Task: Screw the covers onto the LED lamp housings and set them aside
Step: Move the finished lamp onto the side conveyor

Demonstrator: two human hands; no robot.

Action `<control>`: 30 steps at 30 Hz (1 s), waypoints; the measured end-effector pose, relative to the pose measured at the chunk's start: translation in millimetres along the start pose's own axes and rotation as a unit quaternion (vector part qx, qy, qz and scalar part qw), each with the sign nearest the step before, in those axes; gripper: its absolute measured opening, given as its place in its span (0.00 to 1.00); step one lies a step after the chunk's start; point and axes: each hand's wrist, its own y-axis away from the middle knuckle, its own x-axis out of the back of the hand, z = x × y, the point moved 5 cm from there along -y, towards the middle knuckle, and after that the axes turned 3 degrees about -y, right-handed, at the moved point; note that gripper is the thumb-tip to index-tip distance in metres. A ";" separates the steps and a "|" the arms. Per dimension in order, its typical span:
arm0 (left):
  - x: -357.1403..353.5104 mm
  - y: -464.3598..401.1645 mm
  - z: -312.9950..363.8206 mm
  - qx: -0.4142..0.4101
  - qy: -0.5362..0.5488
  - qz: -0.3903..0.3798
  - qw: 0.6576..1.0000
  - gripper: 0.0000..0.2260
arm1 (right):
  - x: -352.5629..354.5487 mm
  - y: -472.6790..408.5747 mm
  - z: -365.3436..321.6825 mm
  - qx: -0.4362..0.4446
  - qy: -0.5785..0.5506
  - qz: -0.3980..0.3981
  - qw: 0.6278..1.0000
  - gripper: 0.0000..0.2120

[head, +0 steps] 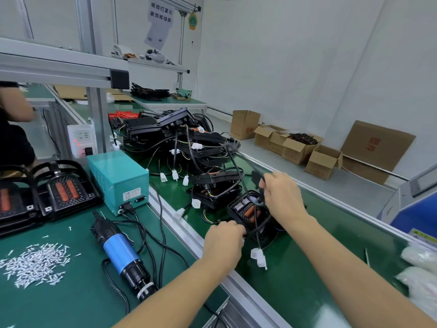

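green belt holds my housing [248,210]; left hand [223,240] pinches its cable [256,229], right hand [282,197] clamps the wires [240,176]. i reckon those far wires could snag the pile [184,138] and drag it over.

Both forearms bare, reaching forward over the bench's inner edge. Left hand [223,240] knuckles up, fingers curled tight in a pinch. Right hand [282,197] farther out and higher, fingers curled, thumb and forefinger pinching.

Your green workbench [71,292] carries a heap of loose screws [35,263], the blue electric screwdriver [123,254], a teal power box [118,178] and two finished lamps [42,192]; beside it, the green conveyor belt [307,268] holds piled lamp housings [189,140].
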 end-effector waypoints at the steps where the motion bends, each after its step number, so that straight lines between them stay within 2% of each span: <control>1: 4.6 -1.3 -5.2 0.015 0.007 0.012 1.000 0.14 | 3.0 -3.6 -6.9 0.022 -0.013 0.002 1.000 0.08; 4: 15.6 -1.8 -19.8 0.051 0.013 0.033 0.998 0.15 | 5.6 -18.3 -17.7 0.029 -0.038 -0.011 0.999 0.07; 7: 16.7 3.2 -34.1 0.077 0.007 0.025 0.997 0.17 | -7.5 -24.3 -2.5 -0.093 0.052 -0.066 0.992 0.34; 8: 15.9 5.4 -37.6 0.082 0.004 0.018 0.996 0.17 | -11.5 -21.6 4.5 -0.134 0.065 -0.080 0.986 0.39; 10: 14.1 9.6 -43.3 0.088 -0.003 0.007 0.996 0.17 | -20.6 -13.2 16.6 -0.196 0.058 -0.109 0.973 0.42; 12: 12.9 13.0 -46.0 0.091 -0.004 0.002 0.996 0.17 | -27.0 -6.6 20.9 -0.208 0.029 -0.118 0.971 0.39; 15: 11.7 15.4 -41.7 0.076 0.009 -0.001 0.997 0.17 | -26.5 -3.5 17.5 -0.167 -0.024 -0.088 0.982 0.24; 18: 10.1 16.8 -32.0 0.054 0.002 -0.013 0.998 0.16 | -24.8 8.4 15.3 -0.131 -0.008 -0.080 0.988 0.12; 19: 9.5 17.4 -31.0 0.050 -0.003 -0.016 0.999 0.16 | -24.8 15.1 14.5 -0.119 0.000 -0.076 0.990 0.11; 22: 7.5 20.3 -34.3 0.043 -0.015 -0.019 0.999 0.15 | -30.6 39.7 19.0 -0.100 -0.020 -0.055 0.993 0.10; 25: 3.9 23.8 -39.4 0.032 -0.040 -0.022 0.998 0.16 | -38.7 64.6 27.1 -0.107 -0.033 -0.067 0.991 0.11; 30: 1.1 23.1 -46.1 0.029 -0.066 -0.010 0.997 0.19 | -45.8 79.2 34.6 -0.109 -0.119 -0.075 0.984 0.22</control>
